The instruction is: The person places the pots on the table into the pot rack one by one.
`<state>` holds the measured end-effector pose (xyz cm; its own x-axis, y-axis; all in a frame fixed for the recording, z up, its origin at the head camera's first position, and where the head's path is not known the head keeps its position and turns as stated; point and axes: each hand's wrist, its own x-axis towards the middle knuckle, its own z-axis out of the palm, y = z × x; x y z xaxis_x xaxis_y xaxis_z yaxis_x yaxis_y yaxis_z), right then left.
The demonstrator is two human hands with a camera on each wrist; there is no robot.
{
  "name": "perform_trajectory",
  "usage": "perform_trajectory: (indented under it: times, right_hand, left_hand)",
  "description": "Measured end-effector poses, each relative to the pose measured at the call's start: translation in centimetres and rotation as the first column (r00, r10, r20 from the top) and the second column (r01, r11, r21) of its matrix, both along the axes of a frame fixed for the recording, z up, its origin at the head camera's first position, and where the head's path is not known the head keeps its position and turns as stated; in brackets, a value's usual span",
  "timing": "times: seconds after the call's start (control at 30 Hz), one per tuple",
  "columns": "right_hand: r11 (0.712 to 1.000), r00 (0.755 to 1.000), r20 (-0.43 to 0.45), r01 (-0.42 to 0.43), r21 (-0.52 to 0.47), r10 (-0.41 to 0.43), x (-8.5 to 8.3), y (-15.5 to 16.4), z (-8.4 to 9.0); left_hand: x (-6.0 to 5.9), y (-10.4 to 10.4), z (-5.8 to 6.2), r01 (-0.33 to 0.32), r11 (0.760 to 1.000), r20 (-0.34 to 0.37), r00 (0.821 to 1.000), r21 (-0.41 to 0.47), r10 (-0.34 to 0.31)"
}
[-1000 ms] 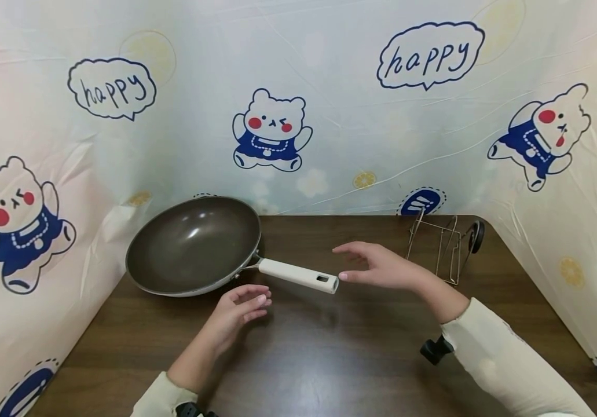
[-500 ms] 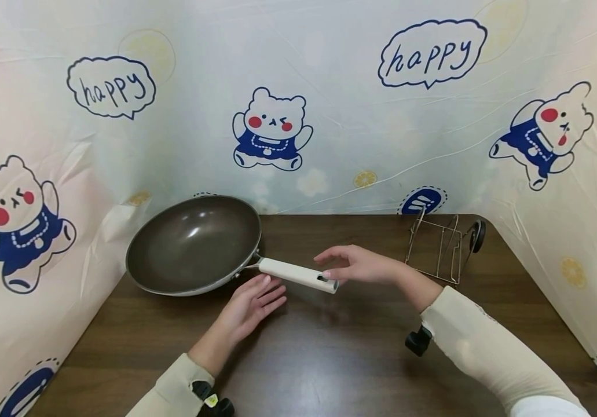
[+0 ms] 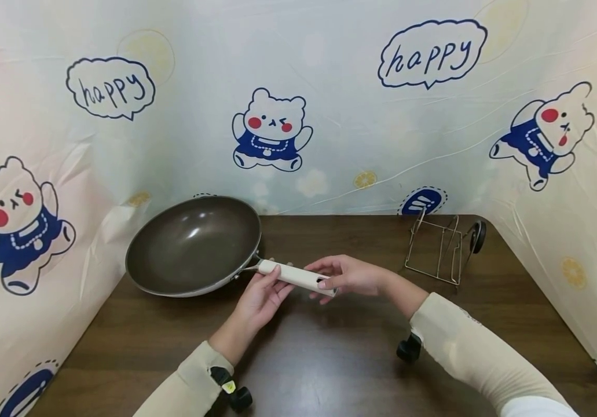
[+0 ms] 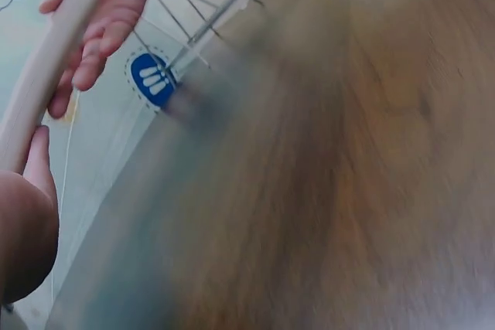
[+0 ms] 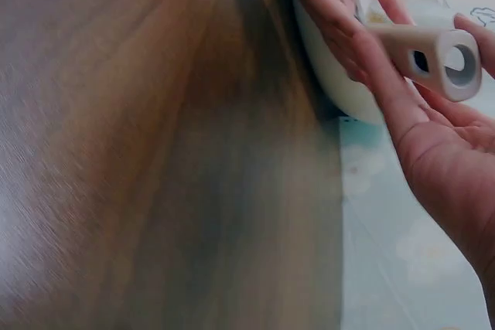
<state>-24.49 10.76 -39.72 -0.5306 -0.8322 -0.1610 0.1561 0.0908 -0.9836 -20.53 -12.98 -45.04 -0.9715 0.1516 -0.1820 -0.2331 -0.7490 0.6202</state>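
Dark brown non-stick wok sits at the back left corner of the wooden bench, its rim close against the cartoon-bear backdrop, and its cream handle sticks out toward the middle of the bench. Both hands are on that handle. The left hand comes up from the near edge and takes the handle close to the pan, thumb lying along it and fingers tucked underneath. The right hand reaches in from the right and wraps the far end, fingers curled over the top beside the hanging slot; the right wrist view shows that end lying across the fingers, thumb on one side. The wok's bowl rests on the bench. Over at the back right corner stands a wire rack, well apart from the hands, with a small black knob just beside it.
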Motion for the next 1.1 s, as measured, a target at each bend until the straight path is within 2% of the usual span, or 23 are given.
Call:
perform_trajectory:
  times: [0.1,0.23,0.43,0.7,0.9,1.1]
  right_hand:
    - [0.997,0.997,0.082,0.011,-0.082,-0.004,0.4,-0.2,-0.6]
    - [0.985,0.988,0.152,0.042,-0.165,-0.016,1.0,-0.4,-1.4]
    - [0.974,0.988,0.151,0.066,-0.217,-0.033,2.1,-0.9,-2.2]
    - [0.954,0.986,0.157,0.104,-0.280,-0.062,3.4,-1.6,-3.5]
    - [0.949,0.987,0.147,0.105,-0.296,-0.063,4.2,-1.9,-4.8]
    - [0.969,0.982,0.168,0.125,-0.214,-0.089,5.1,-2.3,-6.1]
  left_hand:
    - [0.0,0.3,0.3,-0.018,0.999,0.022,1.000,0.032,0.018]
    - [0.0,0.3,0.5,-0.014,1.000,0.040,0.999,0.018,0.013]
    - [0.2,-0.4,0.4,0.022,0.996,0.029,0.999,-0.081,-0.020]
    - [0.5,-1.1,0.2,0.058,0.987,-0.008,0.998,-0.151,-0.060]
    - [1.0,-1.6,-0.2,0.076,0.977,-0.048,0.995,-0.198,-0.087]
    - [1.7,-1.9,-1.2,0.118,0.949,-0.116,0.981,-0.294,-0.158]
